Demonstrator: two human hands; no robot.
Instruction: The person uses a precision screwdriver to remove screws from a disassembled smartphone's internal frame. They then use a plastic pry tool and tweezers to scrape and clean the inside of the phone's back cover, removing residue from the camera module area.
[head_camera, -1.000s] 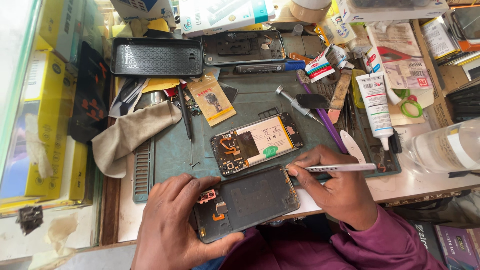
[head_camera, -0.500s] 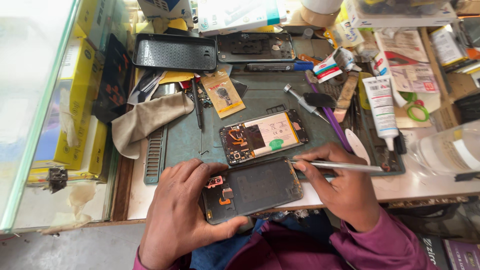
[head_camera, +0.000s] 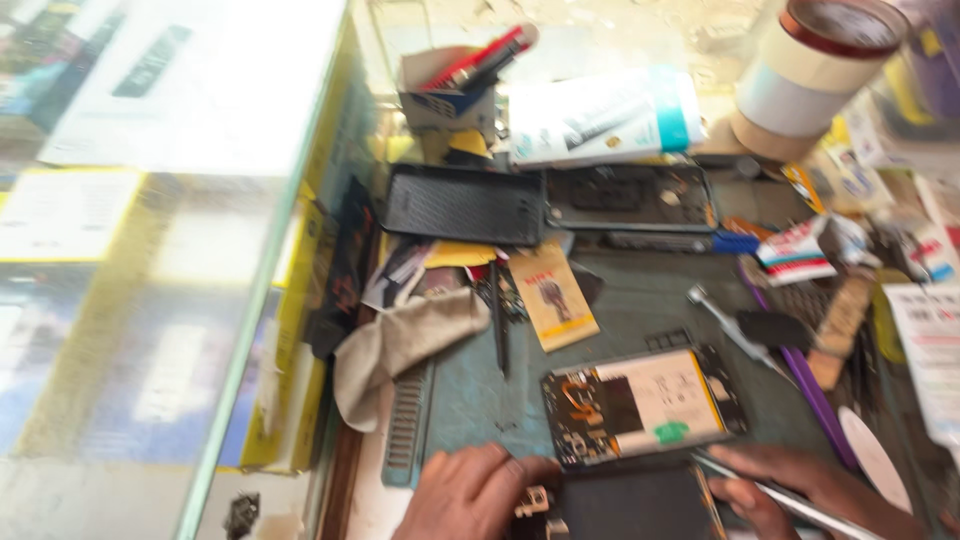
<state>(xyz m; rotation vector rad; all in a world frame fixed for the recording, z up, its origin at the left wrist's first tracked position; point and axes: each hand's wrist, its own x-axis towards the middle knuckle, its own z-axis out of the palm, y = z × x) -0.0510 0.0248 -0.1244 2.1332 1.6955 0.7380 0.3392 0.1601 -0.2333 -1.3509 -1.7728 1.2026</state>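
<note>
Dark flat phone frame (head_camera: 630, 505) gripped at its corner by left hand (head_camera: 470, 495), thin metal tool (head_camera: 780, 495) pinched in right hand (head_camera: 810, 490), opened phone body (head_camera: 640, 405) on ribbed green mat (head_camera: 470, 400)

Between the hands, the phone (head_camera: 635, 505) shows a dark, glossy plastic back. Just beyond it the opened phone (head_camera: 645, 405) bares matt black board, copper-coloured flex and a pale, smooth battery face. The tool (head_camera: 775, 495) in the right hand (head_camera: 810, 490) looks like bright, polished metal. Under them lies a dull blue-green mat (head_camera: 480, 400), scuffed and rubbery. Left of the left hand (head_camera: 470, 495), a beige cloth (head_camera: 405, 345) sits soft and creased. Further off, the case (head_camera: 465, 205) is matt, textured black plastic.
</note>
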